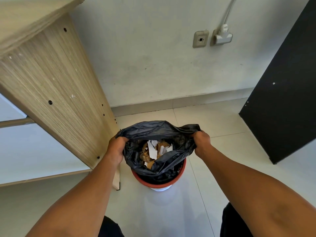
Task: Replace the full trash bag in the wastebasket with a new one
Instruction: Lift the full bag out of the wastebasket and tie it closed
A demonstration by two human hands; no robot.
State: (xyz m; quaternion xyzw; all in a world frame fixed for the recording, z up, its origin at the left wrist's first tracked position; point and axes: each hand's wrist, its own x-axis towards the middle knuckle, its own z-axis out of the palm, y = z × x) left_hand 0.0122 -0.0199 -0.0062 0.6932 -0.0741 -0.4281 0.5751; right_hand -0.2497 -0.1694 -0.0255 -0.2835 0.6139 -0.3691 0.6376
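A black trash bag (153,131) stands in a small wastebasket with a red rim (181,173) and a white body, on the floor in the middle of the view. The bag's mouth is pulled open and lifted above the rim. Torn white paper and brown cardboard scraps (154,151) fill it. My left hand (116,147) grips the bag's left edge. My right hand (201,141) grips the bag's right edge. Most of the basket's body is hidden under the bag.
A light wooden desk side panel (56,86) stands right against the basket's left. A black panel (282,106) leans at the right. The white wall behind carries a socket with a plug (222,37). Pale floor tiles (213,124) surround the basket. My dark-trousered knees show at the bottom.
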